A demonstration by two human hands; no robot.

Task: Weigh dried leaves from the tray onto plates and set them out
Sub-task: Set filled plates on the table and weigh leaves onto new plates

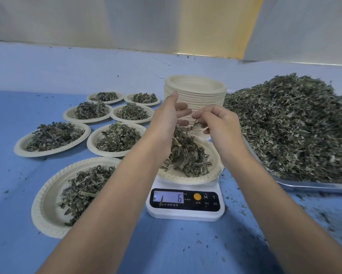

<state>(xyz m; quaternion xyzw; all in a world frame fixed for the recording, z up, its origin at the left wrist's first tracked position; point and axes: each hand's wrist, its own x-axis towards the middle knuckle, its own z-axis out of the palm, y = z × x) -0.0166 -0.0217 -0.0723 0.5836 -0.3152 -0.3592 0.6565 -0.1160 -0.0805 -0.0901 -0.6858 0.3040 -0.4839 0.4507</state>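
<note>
Evidently the weighing step was in hand, with a portion being topped up. The scale (186, 212) sat at centre with a plate (211, 175) on it, already carrying a mound of dried leaves (186, 157). Both hands hovered just above that mound.

The left hand (166, 119) was released, fingers extended and nothing pinched. Leaves lay directly under its palm. The right hand (215, 123) had its fingertips curled in a pinch on a few leaves.

The display (169, 197) showed a legible 6. A leaf scrap lay across its left part, so any further digit could not be confirmed.

The tray (304, 184), heaped with the bulk supply, stood at 3 o'clock from the scale. A stack of empty plates (195, 89) stood at 12 o'clock. Seven filled plates (45, 204) were set out from 8 to 11 o'clock.

In my judgement, the next move called for small pinches dropped while watching the reading. After that, the plate should be lifted level and placed beside the filled ones.
</note>
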